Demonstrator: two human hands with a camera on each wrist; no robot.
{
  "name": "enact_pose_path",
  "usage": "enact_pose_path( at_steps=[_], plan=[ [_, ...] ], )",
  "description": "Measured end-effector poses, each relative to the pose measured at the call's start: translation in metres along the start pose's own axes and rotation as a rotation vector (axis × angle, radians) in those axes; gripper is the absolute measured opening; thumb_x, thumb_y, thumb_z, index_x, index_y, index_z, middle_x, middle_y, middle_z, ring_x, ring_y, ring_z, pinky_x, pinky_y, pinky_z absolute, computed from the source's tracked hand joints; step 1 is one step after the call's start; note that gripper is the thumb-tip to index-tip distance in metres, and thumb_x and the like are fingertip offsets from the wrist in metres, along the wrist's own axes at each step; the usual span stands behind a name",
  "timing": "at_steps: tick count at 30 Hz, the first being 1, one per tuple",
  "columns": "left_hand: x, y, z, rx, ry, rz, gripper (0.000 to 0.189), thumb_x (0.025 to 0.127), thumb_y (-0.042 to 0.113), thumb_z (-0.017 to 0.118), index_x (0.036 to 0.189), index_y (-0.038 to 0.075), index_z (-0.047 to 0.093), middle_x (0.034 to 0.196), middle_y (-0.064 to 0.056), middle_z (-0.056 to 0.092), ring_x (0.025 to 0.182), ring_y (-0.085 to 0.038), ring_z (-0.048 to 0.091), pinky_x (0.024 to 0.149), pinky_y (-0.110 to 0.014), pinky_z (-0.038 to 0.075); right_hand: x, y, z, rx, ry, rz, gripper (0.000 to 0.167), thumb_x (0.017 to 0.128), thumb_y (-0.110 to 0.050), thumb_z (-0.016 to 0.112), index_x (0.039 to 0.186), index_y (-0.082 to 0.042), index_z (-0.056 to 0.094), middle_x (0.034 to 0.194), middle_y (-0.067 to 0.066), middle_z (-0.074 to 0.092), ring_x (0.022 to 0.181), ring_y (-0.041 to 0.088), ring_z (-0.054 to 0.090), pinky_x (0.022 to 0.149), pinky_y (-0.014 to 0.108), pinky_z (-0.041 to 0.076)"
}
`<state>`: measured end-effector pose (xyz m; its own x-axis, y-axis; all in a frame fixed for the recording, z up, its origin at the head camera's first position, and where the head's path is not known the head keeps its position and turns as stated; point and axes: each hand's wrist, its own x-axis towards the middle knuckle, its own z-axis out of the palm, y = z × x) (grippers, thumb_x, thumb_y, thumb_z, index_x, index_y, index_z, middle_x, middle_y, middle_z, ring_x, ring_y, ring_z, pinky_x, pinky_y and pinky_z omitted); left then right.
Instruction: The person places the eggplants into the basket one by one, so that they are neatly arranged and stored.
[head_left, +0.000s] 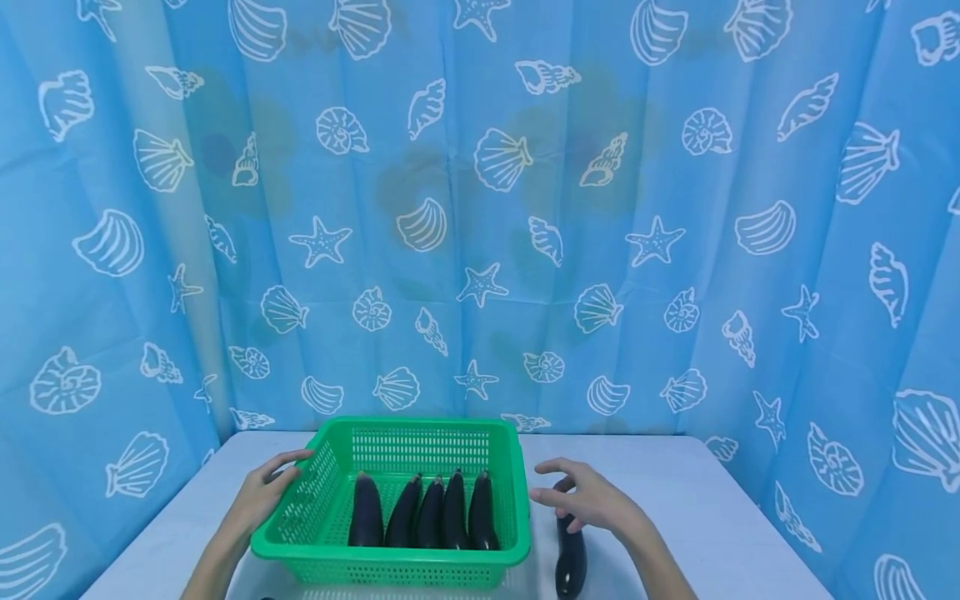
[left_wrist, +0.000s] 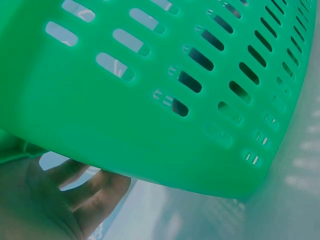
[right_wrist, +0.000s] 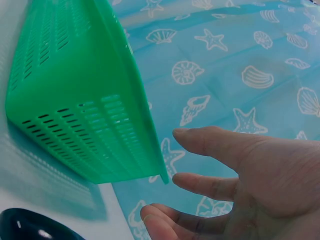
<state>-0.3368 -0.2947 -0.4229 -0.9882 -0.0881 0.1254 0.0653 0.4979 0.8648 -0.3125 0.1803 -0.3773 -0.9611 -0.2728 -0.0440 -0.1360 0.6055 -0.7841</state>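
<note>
A green plastic basket (head_left: 390, 553) with slotted walls stands before me in the head view, several dark eggplants (head_left: 431, 517) lying side by side in it. My left hand (head_left: 262, 492) grips the left rim; in the left wrist view, the basket's edge partly hides its fingers (left_wrist: 100, 197). To the right of the basket, my right hand (head_left: 585, 492) hovers with fingers spread and holds nothing. In the right wrist view its fingertips (right_wrist: 182, 134) point toward the basket's rim (right_wrist: 150, 125), apart from it. One eggplant (head_left: 572, 562) lies outside the basket, partly beneath my right hand.
The basket and the loose eggplant are on a white table (head_left: 675, 500). A blue curtain (head_left: 480, 233) with white shells and starfish hangs behind the table and along both sides. At the bottom edge of the head view, a small dark tip (head_left: 267, 597) shows left of the basket.
</note>
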Motion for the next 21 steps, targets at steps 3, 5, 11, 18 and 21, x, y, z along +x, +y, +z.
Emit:
enact_pose_path(
  at_steps=[3,5,11,18,21],
  plan=[
    [0.000,0.000,0.000,0.007,0.002,0.003,0.050,0.104,0.041,0.045,0.144,0.011,0.050,0.149,-0.026,0.043,0.118,-0.036,0.059,0.091,-0.043,0.057,0.001,0.004,0.000,0.003,0.004,0.010,0.063,0.089,-0.045,0.069,0.136,-0.007,0.054,0.103,0.012,0.067,0.082,0.024,0.067,0.059,0.037,0.063],
    [0.000,0.000,0.000,0.007,0.004,0.005,0.049,0.104,0.040,0.045,0.144,0.011,0.050,0.149,-0.025,0.043,0.118,-0.035,0.059,0.091,-0.043,0.057,0.002,0.007,-0.001,0.001,0.008,0.010,0.063,0.089,-0.044,0.069,0.136,-0.006,0.054,0.102,0.012,0.067,0.082,0.023,0.067,0.058,0.037,0.063],
    [0.000,0.001,0.001,0.006,0.008,0.003,0.048,0.105,0.038,0.045,0.144,0.011,0.051,0.148,-0.025,0.045,0.113,-0.031,0.062,0.087,-0.040,0.058,0.002,0.014,-0.003,-0.009,0.007,0.011,0.064,0.089,-0.043,0.070,0.137,-0.005,0.053,0.103,0.012,0.068,0.080,0.021,0.066,0.057,0.037,0.063],
    [-0.001,0.001,0.000,0.000,0.006,0.003,0.048,0.105,0.038,0.045,0.144,0.011,0.050,0.148,-0.025,0.044,0.113,-0.032,0.062,0.088,-0.041,0.058,0.004,0.022,-0.003,-0.024,0.011,0.067,0.064,0.087,-0.041,0.072,0.137,-0.005,0.053,0.101,0.011,0.067,0.082,0.021,0.064,0.059,0.036,0.063],
    [0.000,0.000,0.000,-0.004,0.002,0.002,0.048,0.105,0.038,0.045,0.144,0.011,0.050,0.148,-0.026,0.044,0.114,-0.034,0.061,0.089,-0.041,0.058,0.005,0.025,-0.003,-0.029,0.021,0.100,0.064,0.086,-0.039,0.074,0.136,-0.006,0.054,0.099,0.010,0.067,0.083,0.021,0.064,0.060,0.036,0.063]
  ],
)
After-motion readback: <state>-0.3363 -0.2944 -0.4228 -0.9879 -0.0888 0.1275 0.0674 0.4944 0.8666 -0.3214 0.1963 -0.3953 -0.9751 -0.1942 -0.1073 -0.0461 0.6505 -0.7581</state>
